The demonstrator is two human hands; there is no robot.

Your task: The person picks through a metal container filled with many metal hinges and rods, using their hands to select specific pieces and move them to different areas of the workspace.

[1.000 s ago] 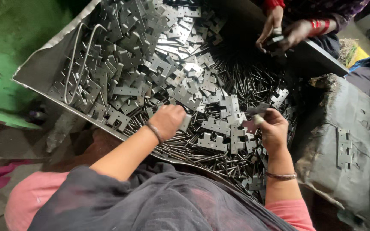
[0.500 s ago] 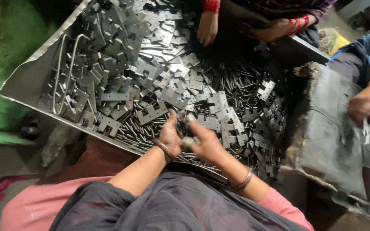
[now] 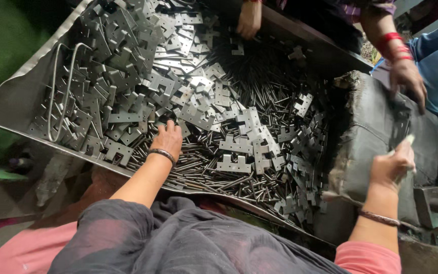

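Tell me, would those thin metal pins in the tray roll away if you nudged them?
Probably: the pins look round, smooth and straight, so they should roll or slide readily. They lie heaped between flat plates, which may check them. Being slim metal, each likely feels stiff and light. The left hand rests among them.

Your left hand (image 3: 167, 138) rests palm-down on the pile of thin metal pins (image 3: 214, 172) in the sheet-metal tray (image 3: 13, 109), just beside the flat notched hinge plates (image 3: 188, 101). Your right hand (image 3: 392, 165), outside the tray's right edge, pinches a small pale piece (image 3: 407, 139) above a grey block (image 3: 376, 137). Another person's hands (image 3: 406, 81) work at the tray's far side.
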